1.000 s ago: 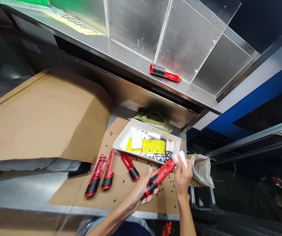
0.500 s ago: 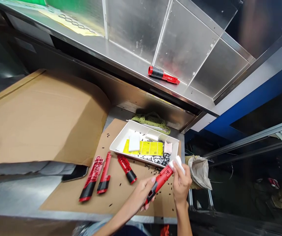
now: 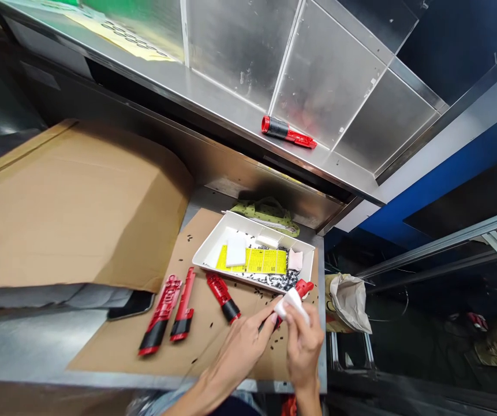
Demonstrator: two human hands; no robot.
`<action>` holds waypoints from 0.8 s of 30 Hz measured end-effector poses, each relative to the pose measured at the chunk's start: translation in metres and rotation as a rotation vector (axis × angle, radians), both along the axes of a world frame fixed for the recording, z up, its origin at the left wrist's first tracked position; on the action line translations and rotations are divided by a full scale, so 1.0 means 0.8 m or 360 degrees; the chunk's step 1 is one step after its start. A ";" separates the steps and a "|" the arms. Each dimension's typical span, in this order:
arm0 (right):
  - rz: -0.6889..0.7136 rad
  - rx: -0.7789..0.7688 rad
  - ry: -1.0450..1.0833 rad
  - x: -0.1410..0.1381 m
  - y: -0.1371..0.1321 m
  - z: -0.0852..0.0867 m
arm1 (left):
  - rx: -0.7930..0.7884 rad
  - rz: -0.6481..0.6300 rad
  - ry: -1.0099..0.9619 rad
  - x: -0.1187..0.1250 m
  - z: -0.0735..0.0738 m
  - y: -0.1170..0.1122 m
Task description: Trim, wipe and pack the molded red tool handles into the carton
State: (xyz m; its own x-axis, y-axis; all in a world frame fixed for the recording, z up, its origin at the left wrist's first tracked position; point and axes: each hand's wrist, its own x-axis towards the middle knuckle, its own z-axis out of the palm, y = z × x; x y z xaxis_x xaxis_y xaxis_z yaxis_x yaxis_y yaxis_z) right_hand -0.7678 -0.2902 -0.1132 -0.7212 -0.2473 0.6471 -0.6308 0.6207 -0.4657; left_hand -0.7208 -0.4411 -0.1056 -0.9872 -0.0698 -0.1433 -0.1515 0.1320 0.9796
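My left hand (image 3: 246,341) is closed around a red and black plastic housing (image 3: 303,287), which it mostly covers; the red end sticks out beyond my fingers. Pinched in my right hand (image 3: 304,341) is a white cloth (image 3: 292,302), pressed against the housing's side. Just beyond both hands is a white tray (image 3: 207,254) with small black parts, yellow labels (image 3: 268,262), a white pad (image 3: 236,253) and a pinkish pad (image 3: 295,260). Left of my hands lie several red and black housing pieces (image 3: 223,297), (image 3: 183,306) on cardboard (image 3: 144,361).
A large cardboard box (image 3: 83,214) fills the left side. Another red and black housing (image 3: 288,132) rests on the metal ledge above. A green bag (image 3: 269,214) is behind the tray, and a paper-lined bin (image 3: 350,303) stands right of the table. Small black bits are scattered on the cardboard.
My right hand and the white cloth have moved from the housing's far tip down and left along its body. The red tip is now uncovered, and my left hand has turned over the housing.
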 end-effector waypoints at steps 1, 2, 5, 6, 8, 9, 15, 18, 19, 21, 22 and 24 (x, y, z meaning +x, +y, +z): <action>-0.0047 -0.0009 0.0021 -0.001 0.000 -0.002 | -0.0021 -0.0003 -0.0001 0.001 -0.001 0.000; -0.0131 -0.0025 0.0061 -0.002 0.000 -0.003 | -0.0039 -0.0002 -0.0005 0.001 -0.002 0.000; -0.0244 -0.0067 0.0099 -0.002 0.000 -0.008 | -0.0039 -0.0011 -0.0004 0.003 -0.008 -0.001; -0.0194 -0.0076 0.0073 -0.001 0.000 -0.010 | -0.0012 -0.0006 -0.0003 0.003 -0.009 -0.001; -0.0108 -0.0078 0.0023 0.000 0.000 -0.013 | 0.0088 0.0014 -0.0023 0.004 -0.010 -0.002; -0.0117 -0.0073 0.0019 -0.002 0.001 -0.014 | 0.0155 0.0022 -0.0048 0.004 -0.010 -0.003; -0.0251 -0.0140 0.0006 -0.013 0.004 -0.015 | 0.0255 0.0002 -0.0150 0.004 -0.008 -0.006; -0.0213 -0.0166 -0.0011 -0.014 0.004 -0.013 | 0.0089 -0.0032 -0.0052 0.003 -0.006 -0.009; -0.0260 -0.0181 -0.0002 -0.015 0.004 -0.012 | 0.0047 -0.0033 -0.0028 0.002 -0.005 -0.009; -0.0340 -0.0201 -0.0003 -0.017 0.004 -0.010 | 0.0008 -0.0031 -0.0004 0.002 -0.005 -0.010; -0.0343 -0.0198 -0.0019 -0.019 0.005 -0.011 | 0.0008 -0.0028 0.0008 0.003 -0.005 -0.010; -0.0314 -0.0167 -0.0073 -0.027 0.011 -0.015 | 0.0017 -0.0020 0.0049 0.003 -0.009 -0.011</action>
State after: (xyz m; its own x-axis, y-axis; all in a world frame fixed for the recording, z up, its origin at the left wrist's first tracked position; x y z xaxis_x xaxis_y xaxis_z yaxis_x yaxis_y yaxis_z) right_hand -0.7894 -0.2812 -0.1248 -0.7782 -0.0317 0.6272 -0.4787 0.6763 -0.5598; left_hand -0.7184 -0.4498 -0.1130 -0.9920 -0.0557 -0.1136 -0.1197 0.1232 0.9851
